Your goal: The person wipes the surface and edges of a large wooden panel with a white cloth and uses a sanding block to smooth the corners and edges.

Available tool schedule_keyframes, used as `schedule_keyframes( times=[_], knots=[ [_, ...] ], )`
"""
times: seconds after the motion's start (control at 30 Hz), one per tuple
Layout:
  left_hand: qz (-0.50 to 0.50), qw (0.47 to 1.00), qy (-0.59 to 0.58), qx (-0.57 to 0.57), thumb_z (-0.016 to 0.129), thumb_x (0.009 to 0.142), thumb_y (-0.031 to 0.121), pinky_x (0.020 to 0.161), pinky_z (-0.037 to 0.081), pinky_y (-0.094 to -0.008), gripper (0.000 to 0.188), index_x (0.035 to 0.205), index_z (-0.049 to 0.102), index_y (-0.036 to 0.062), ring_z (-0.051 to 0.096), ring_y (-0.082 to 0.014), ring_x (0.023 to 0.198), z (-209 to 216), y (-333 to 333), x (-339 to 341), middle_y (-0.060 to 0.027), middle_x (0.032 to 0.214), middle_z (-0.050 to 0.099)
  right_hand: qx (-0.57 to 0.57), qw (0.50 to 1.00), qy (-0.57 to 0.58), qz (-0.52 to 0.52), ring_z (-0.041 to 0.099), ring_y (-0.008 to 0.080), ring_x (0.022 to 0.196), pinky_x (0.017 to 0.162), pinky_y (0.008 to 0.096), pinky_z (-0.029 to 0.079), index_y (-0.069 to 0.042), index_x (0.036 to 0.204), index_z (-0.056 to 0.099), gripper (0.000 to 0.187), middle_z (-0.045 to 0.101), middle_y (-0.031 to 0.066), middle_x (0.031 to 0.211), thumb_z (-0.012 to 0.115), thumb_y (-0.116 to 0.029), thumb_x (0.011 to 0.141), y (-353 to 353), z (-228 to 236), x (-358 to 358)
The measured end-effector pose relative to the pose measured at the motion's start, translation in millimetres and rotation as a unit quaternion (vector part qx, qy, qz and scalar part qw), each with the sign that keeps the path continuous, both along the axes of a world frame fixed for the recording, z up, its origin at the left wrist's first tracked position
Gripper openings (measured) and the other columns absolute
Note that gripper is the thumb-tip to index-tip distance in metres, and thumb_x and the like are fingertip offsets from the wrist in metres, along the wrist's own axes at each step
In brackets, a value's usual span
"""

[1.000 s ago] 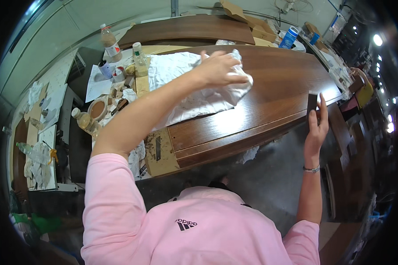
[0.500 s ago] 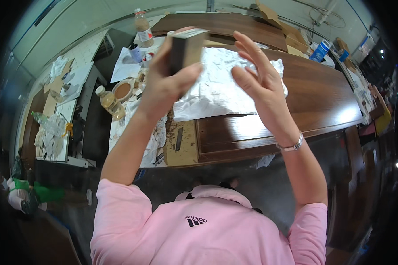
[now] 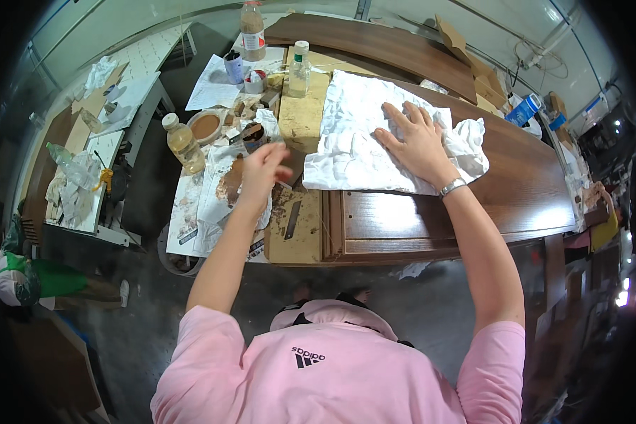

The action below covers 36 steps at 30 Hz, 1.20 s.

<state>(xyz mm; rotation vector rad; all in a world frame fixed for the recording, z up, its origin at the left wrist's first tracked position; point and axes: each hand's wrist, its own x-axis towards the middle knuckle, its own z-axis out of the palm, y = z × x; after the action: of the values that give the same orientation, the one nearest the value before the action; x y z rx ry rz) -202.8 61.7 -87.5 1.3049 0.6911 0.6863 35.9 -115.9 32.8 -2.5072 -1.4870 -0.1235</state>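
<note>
My right hand lies flat with spread fingers on a crumpled white cloth, which rests on a dark brown wood panel. My left hand is over the cluttered left part of the table, its fingers curled and slightly blurred. Whatever they hold, if anything, I cannot make out; a small pale sliver shows beside them. Just beyond the fingers stands an open dark jar. Nearer to me, a flat dark metal strip lies on yellowish, stained board.
Left of the jar are a round tub of brown paste and a bottle of yellowish liquid. A smaller clear bottle and a taller bottle stand farther back. A blue can lies at the far right. Another person is at far left.
The dark-and-tan block that my left hand held up has left view or is hidden. That hand has dropped toward the table's left side. My right hand has come down onto the cloth.
</note>
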Motion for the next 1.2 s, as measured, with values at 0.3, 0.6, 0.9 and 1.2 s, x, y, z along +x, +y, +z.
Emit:
schedule_keyframes(
  times=[0.3, 0.6, 0.9, 1.2],
  knots=[
    [-0.168, 0.915, -0.174, -0.324, 0.053, 0.104, 0.031, 0.049, 0.047, -0.0270, 0.038, 0.114, 0.060, -0.0047, 0.054, -0.0105, 0.052, 40.5, -90.0, -55.8, -0.0095, 0.084, 0.065, 0.003, 1.000, -0.017, 0.007, 0.029, 0.0449, 0.145, 0.113, 0.0658, 0.021, -0.023, 0.145, 0.052, 0.064, 0.038, 0.0234, 0.153, 0.052, -0.060, 0.094, 4.2, -2.7, -2.0],
    [-0.065, 0.958, -0.092, -0.262, 0.060, 0.100, 0.013, 0.044, 0.037, -0.0226, 0.020, 0.092, 0.067, -0.0044, 0.035, -0.0048, 0.041, 13.9, -86.9, -128.9, -0.0003, 0.056, 0.050, -0.020, 0.998, -0.012, -0.054, 0.026, 0.0410, 0.148, 0.116, 0.0647, 0.019, -0.026, 0.148, 0.048, 0.065, 0.036, 0.0214, 0.157, 0.050, -0.062, 0.094, 3.0, 0.6, 18.5],
    [-0.303, 0.736, 0.527, 0.299, 0.081, 0.071, 0.041, 0.087, 0.052, -0.0491, 0.047, 0.102, 0.074, 0.0057, 0.068, -0.0405, 0.096, -22.3, -85.7, -210.0, -0.0183, 0.095, 0.072, 0.035, 0.998, -0.013, -0.050, 0.043, 0.0363, 0.138, 0.112, 0.0605, 0.029, -0.017, 0.140, 0.058, 0.057, 0.049, 0.0183, 0.147, 0.054, -0.053, 0.095, 4.5, -7.6, 52.8],
    [0.093, 0.808, 0.387, 0.434, 0.074, 0.081, 0.020, 0.075, 0.052, -0.0465, 0.015, 0.086, 0.072, 0.0061, 0.068, -0.0345, 0.093, -35.1, -35.1, -178.6, -0.0148, 0.092, 0.072, 0.374, 0.903, 0.210, -0.034, 0.059, 0.0109, 0.076, 0.068, 0.0280, 0.047, 0.004, 0.096, 0.068, 0.023, 0.066, 0.0029, 0.082, 0.068, -0.017, 0.088, -2.3, 4.1, 90.4]
  ],
)
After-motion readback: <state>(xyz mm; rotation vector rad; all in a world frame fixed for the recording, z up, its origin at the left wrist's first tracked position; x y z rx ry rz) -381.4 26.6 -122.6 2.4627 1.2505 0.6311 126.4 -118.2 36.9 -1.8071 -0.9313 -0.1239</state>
